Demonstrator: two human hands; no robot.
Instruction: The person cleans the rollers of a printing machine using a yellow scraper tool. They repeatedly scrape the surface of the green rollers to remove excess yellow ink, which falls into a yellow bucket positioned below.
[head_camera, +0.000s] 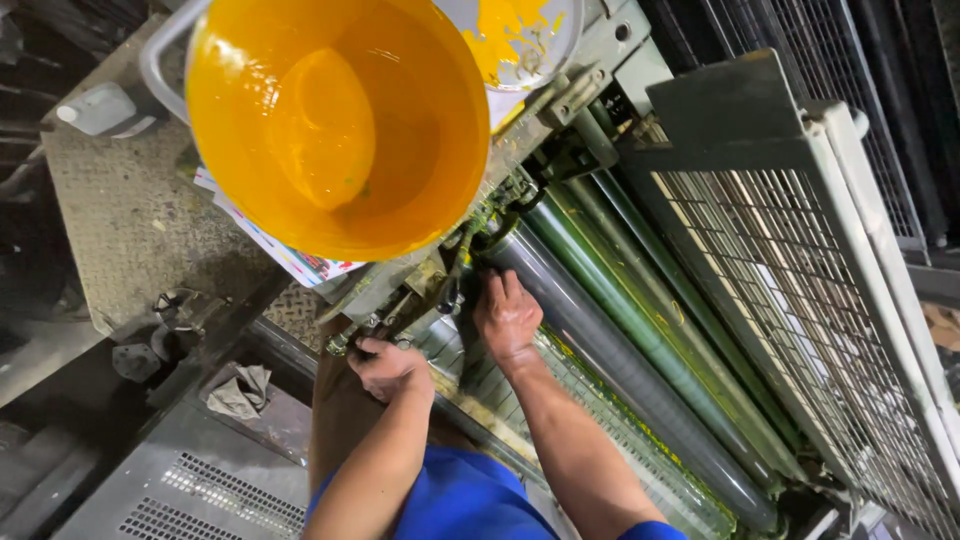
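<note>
Hands working at roller end: left hand (392, 366) gripping frame fitting (345, 340), right hand (507, 315) pressing open on dark roller (620, 370). Rollers looking ink-smeared; yellow ink bucket (335, 125) sitting far left.

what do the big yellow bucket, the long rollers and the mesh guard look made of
Bucket: likely plastic, smooth and glossy, coated inside with wet yellow ink.
Rollers: dark and greenish cylinders with a soft sheen, probably rubber or metal; cannot tell which.
Mesh guard: painted metal grid in a grey frame, paint worn.
</note>
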